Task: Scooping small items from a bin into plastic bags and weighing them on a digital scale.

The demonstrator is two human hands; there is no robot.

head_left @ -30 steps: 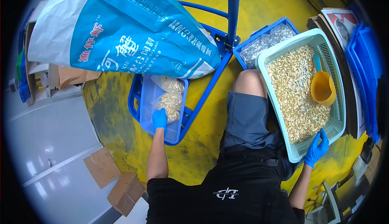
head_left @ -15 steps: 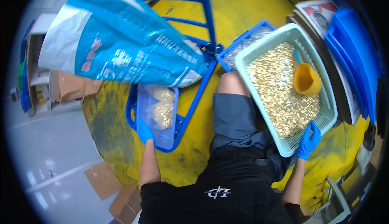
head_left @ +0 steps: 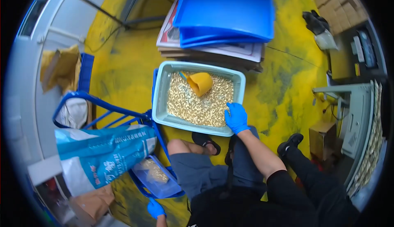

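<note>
A mint-green basket [head_left: 242,93] holds a bed of small pale golden pieces [head_left: 184,99], and a yellow scoop [head_left: 200,83] with a blue handle lies on them. My right hand [head_left: 237,118], in a blue glove, reaches over the basket's near right corner. Its fingers are apart, with the tips at the pieces; I see nothing held. Low in the view, my gloved left hand [head_left: 156,208] is held away from things, fingers partly extended and nothing visible in it. Beyond it is a small periwinkle basket [head_left: 166,190] with clear bags of the same pieces [head_left: 156,171].
A large blue and white sack [head_left: 108,155] lies on a blue metal frame [head_left: 108,103] at left. Blue trays [head_left: 225,13] are stacked on flat boards [head_left: 213,54] behind the mint basket. Another person's black-clad leg [head_left: 316,169] extends in at right, near a cardboard box [head_left: 322,138].
My view has swung to the right, bringing the mint basket to the middle. My right hand has moved from the rim to the pieces; my left has come away from the periwinkle basket.
</note>
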